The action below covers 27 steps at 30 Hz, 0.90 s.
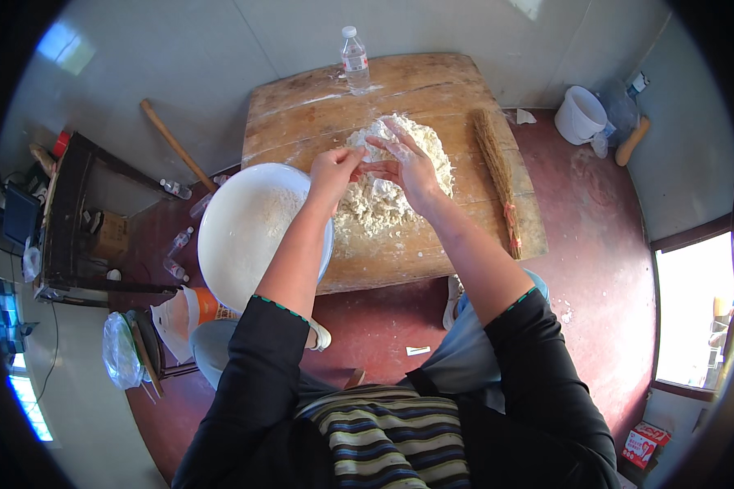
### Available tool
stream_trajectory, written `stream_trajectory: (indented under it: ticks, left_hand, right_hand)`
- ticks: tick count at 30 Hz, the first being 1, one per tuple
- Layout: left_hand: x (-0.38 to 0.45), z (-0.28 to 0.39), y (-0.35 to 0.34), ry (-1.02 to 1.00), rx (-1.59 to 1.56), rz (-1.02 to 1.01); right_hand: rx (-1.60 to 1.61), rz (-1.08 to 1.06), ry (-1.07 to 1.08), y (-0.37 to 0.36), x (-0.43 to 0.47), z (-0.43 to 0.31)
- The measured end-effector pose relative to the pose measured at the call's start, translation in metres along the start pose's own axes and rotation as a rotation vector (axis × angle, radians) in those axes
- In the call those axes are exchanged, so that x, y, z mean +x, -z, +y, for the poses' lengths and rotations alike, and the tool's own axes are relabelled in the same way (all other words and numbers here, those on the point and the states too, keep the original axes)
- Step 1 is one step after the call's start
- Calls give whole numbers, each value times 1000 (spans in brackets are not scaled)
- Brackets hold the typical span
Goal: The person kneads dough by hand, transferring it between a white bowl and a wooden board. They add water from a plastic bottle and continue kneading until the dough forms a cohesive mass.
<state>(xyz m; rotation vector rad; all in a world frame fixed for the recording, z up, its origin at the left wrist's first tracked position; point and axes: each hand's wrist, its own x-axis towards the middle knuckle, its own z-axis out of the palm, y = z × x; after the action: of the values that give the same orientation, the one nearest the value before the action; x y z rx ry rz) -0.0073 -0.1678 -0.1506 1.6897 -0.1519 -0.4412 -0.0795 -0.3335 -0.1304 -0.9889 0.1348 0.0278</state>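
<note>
A heap of shaggy, floury dough (373, 208) lies on a worn wooden table (293, 131). Both hands hover over it. My left hand (333, 174) has its thumb and fingertips drawn together beside the fingers of my right hand; whether a bit of dough is pinched there is too small to tell. White flour coats the spread fingers of my right hand (413, 168), which holds nothing. Left of the heap, a big white basin (244, 226) with floury residue inside is tilted against the table edge, partly behind my left forearm.
A straw whisk broom (495, 171) lies along the table's right side. A plastic water bottle (356, 61) stands at the back. On the red floor are a white bucket (580, 114) and several plastic bottles (180, 241). A wooden pole (177, 143) leans at the left wall.
</note>
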Motion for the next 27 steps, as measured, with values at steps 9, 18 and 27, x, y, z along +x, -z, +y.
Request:
stream_trajectory:
  ticks: [9, 18, 27]
  left_hand:
    - [-8, 1, -29, -429, -242, 99]
    - [-5, 4, -37, -640, 53, 301]
    - [11, -4, -26, -155, -371, 296]
  right_hand:
    - [968, -87, -339, 24, 13, 19]
    - [1233, -383, -503, 22, 2, 12]
    - [1036, -179, -297, 11, -5, 0]
